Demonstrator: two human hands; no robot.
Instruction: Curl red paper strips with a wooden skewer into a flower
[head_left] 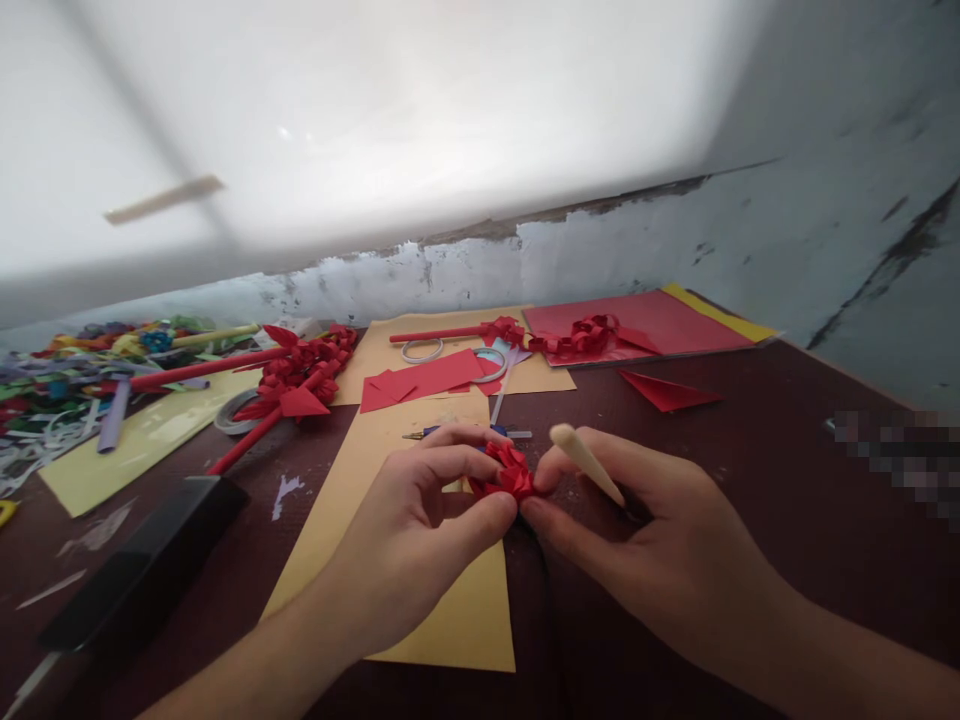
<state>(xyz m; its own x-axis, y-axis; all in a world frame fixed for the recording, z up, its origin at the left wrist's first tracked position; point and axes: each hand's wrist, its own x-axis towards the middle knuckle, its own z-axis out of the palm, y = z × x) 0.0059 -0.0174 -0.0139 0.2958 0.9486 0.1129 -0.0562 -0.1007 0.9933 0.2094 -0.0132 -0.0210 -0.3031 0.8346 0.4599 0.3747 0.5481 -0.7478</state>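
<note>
Between my hands sits a small red paper flower (514, 472) with folded, layered petals. My left hand (424, 510) grips it from the left, thumb in front and fingers behind. From the right, the thumb and forefinger of my right hand (652, 520) pinch its edge. A pale, round-ended stick (587, 462) is tucked in my right hand and points up to the left; its other end is hidden. Just behind the flower lies a blue pen (431, 432), partly covered by my left fingers. Tan paper (457, 625) lies beneath my left hand.
Finished-looking red paper flowers on stems (300, 370) lie at the left, by a black box (150, 560) and a heap of coloured paper strips (52, 390). Tape rings (422, 350), red paper pieces (442, 375) and a red folder (675, 325) are behind. A wall (450, 270) closes the back.
</note>
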